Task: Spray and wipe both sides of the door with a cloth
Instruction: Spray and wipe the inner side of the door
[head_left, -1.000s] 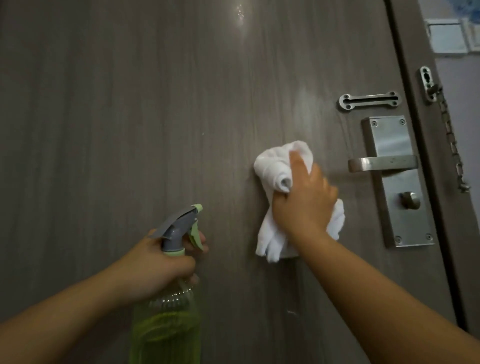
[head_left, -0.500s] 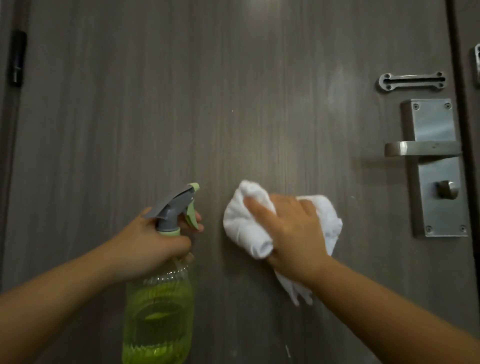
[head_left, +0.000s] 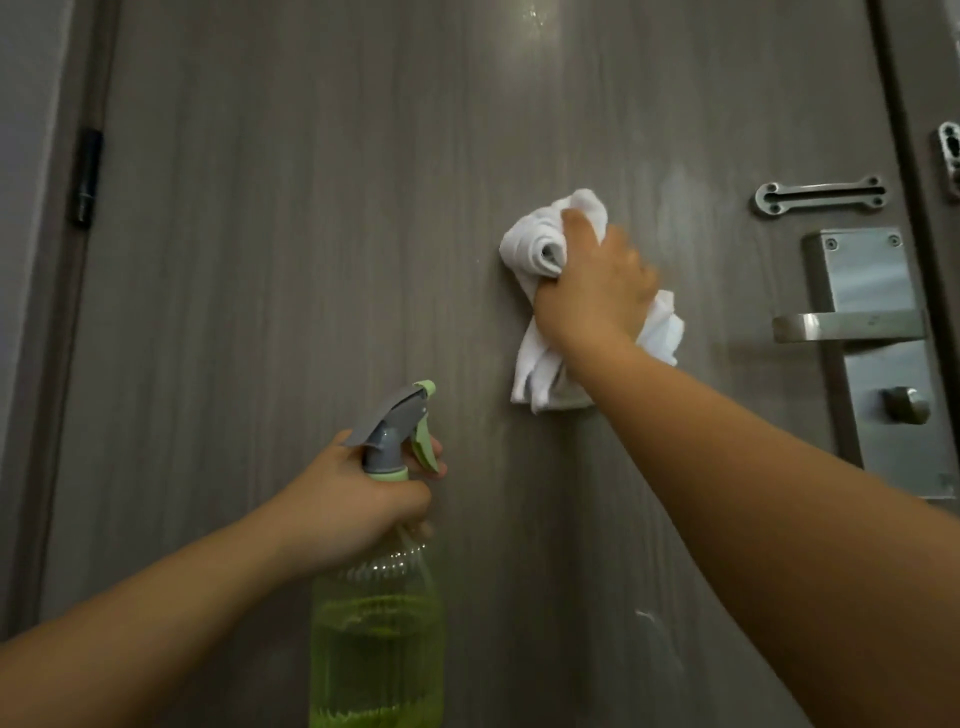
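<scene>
up and rightward my right hand (head_left: 597, 291) has carried the bunched cloth (head_left: 540, 249) on the door (head_left: 311, 260) — fingertips hidden — left hand (head_left: 358, 499) grips the spray bottle (head_left: 379, 623), base cut off.

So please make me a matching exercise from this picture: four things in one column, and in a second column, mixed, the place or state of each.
Things:
1. white cloth
2. spray bottle
3. lever handle
4. hinge

Places or states:
A. at the door's left edge, dark
B. pressed on the door under the right hand
C. on the steel lock plate, level, untouched
D. gripped at the neck by the left hand, holding green liquid

Pairs: 1-B, 2-D, 3-C, 4-A
</scene>
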